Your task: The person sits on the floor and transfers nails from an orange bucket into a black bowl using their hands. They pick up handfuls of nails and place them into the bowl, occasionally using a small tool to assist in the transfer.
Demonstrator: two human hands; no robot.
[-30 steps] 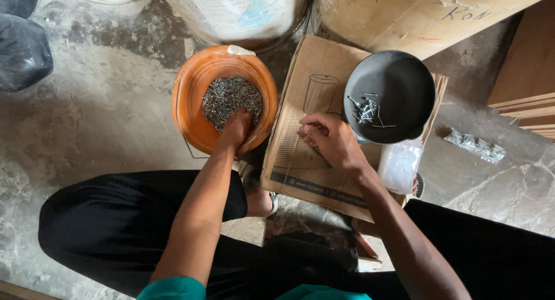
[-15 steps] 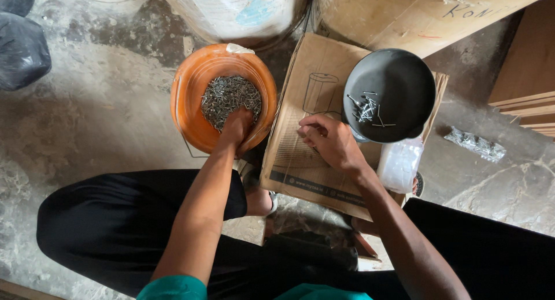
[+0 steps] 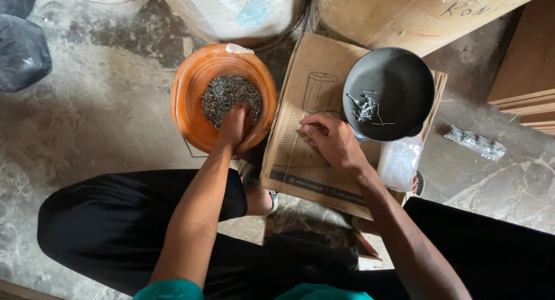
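An orange bowl (image 3: 188, 112) on the floor holds a heap of small grey nails (image 3: 226, 95). My left hand (image 3: 234, 125) reaches into it with the fingers dug into the near edge of the heap; whether it grips any nails is hidden. My right hand (image 3: 330, 141) rests on a flattened brown cardboard box (image 3: 315, 74) with its fingers curled together, and small dark pieces, perhaps nails, lie under the fingertips. A black bowl (image 3: 399, 83) with several loose nails (image 3: 364, 108) stands just right of that hand.
A clear plastic bag (image 3: 399, 164) lies below the black bowl. A white drum (image 3: 237, 11) and a large cardboard box (image 3: 416, 14) stand behind. Black bags (image 3: 22, 48) at far left, wooden boards (image 3: 529, 63) at right, a foil strip (image 3: 474, 144) on the concrete floor.
My left hand has shifted slightly deeper into the nail heap. My right hand has barely moved on the cardboard.
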